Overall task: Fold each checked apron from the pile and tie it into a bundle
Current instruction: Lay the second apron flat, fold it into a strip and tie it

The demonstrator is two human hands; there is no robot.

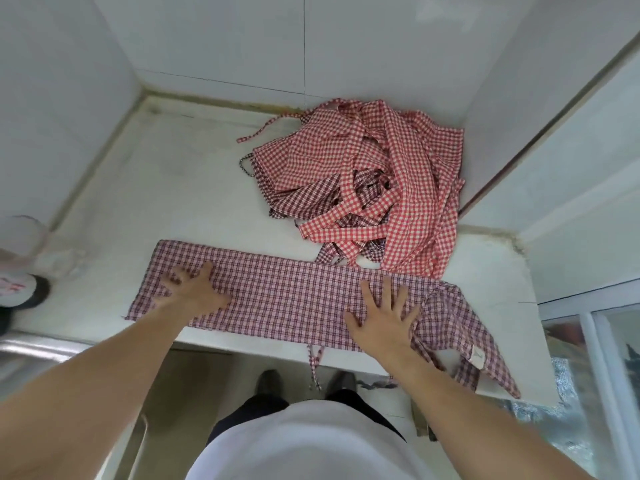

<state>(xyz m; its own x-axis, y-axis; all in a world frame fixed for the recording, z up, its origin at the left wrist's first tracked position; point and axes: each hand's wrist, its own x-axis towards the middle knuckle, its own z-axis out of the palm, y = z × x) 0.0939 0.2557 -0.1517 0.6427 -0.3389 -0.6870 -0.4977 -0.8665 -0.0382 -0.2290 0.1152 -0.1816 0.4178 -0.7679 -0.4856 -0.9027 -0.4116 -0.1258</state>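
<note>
A dark red checked apron [287, 292] lies folded into a long strip along the front of the white counter [180, 188]. My left hand [192, 289] presses flat on its left part with fingers spread. My right hand [382, 315] lies flat on its right part, fingers straight. The apron's crumpled right end with a white label [476, 356] reaches the counter's front edge, and a thin tie [315, 367] hangs over that edge. A pile of bright red and dark checked aprons [377, 188] with tangled straps sits at the back right corner.
White tiled walls [242, 43] close the counter at the back, left and right. A metal sink edge [31, 344] is at the left, with a white and black object [24, 285] above it. A glass-fronted frame [595, 358] stands at the right. My shoes [270, 382] show below the counter.
</note>
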